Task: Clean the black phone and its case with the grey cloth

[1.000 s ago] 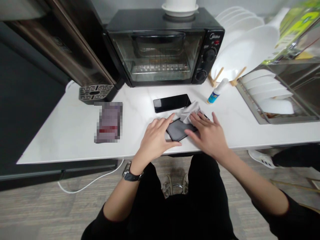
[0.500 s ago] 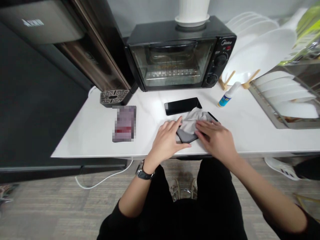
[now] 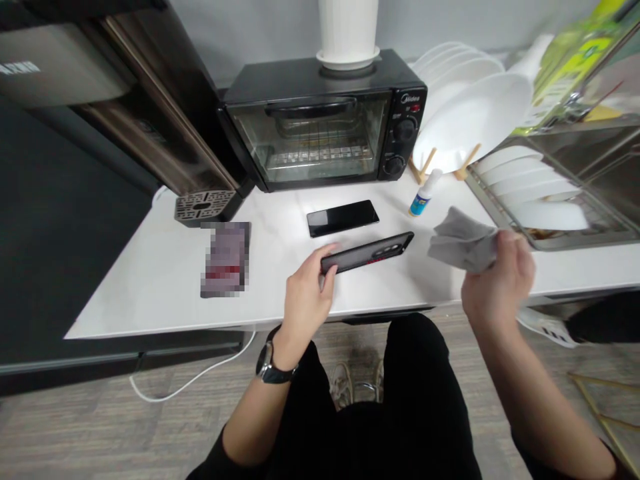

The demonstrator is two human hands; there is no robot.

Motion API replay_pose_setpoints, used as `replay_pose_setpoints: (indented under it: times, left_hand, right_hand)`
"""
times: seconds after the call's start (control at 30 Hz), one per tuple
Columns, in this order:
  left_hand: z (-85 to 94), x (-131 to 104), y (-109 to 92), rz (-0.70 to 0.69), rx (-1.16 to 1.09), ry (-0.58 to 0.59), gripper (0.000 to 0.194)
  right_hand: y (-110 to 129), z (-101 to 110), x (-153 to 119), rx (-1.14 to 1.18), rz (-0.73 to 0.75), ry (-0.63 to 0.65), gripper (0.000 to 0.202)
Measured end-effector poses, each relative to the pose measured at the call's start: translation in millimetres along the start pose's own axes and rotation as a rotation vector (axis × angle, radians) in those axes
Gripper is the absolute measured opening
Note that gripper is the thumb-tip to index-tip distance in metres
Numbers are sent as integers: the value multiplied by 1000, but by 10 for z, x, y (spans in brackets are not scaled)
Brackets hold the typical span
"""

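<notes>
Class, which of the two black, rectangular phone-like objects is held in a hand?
The black rectangular slab with round camera rings, gripped in the left hand; the glossy black rectangular phone lies flat on the white countertop.

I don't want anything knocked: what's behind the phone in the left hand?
Behind the held phone, a second phone lies on the white countertop, with the toaster oven farther back. The bit of countertop that the held phone itself covers cannot be seen.

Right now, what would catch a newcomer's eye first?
The black toaster oven dominates the back of the white counter, a white pot on top. In front, a dark phone-shaped item tilts in the left hand's grip; the right hand's grip holds a bunched grey cloth.
</notes>
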State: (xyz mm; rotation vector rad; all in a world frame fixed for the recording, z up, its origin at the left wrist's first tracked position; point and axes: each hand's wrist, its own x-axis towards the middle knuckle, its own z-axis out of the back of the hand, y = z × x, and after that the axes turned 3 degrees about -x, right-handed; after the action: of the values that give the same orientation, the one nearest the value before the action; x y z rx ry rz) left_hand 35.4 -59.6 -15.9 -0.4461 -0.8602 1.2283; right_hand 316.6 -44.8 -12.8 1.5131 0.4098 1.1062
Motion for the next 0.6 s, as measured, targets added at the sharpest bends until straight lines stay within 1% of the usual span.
replay_pose_setpoints:
  times: [0.03, 0.07, 0.1, 0.13, 0.2, 0.27, 0.33, 0.43, 0.5, 0.57, 0.6]
  left_hand:
    - [-29, -18, -19, -31, 9, 21, 31]
    - [-54, -33, -32, -48, 23, 42, 26]
    - [-72, -45, -39, -56, 40, 54, 25]
    - [-83, -54, -40, -59, 55, 54, 25]
    - [-89, -66, -31, -71, 73, 48, 25]
    - [-89, -75, -7, -115, 104, 60, 26]
    - [-96, -85, 31, -148, 210, 94, 25]
    - [-123, -104, 101, -128, 370, 107, 24]
    - [-133, -112, 127, -106, 389, 93, 24]
    - [-126, -112, 117, -103, 378, 83, 24]
    - [-117, -110, 99, -109, 347, 77, 25]
  right_hand:
    - [17, -4, -12, -63, 68, -71, 36]
    - [35, -27, -34, -131, 133, -112, 34]
    - [52, -69, -63, -193, 185, -106, 31]
    - [66, -126, -98, -254, 230, -34, 28]
    - [93, -275, -194, -341, 308, 199, 22]
    - [135, -440, -328, -417, 438, 383, 19]
    - [205, -588, -493, -481, 626, 522, 28]
    - [309, -726, -680, -545, 891, 698, 44]
    - [320, -739, -665, -584, 993, 759, 48]
    - [262, -692, -515, -635, 993, 754, 52]
    - [213, -653, -407, -669, 959, 726, 54]
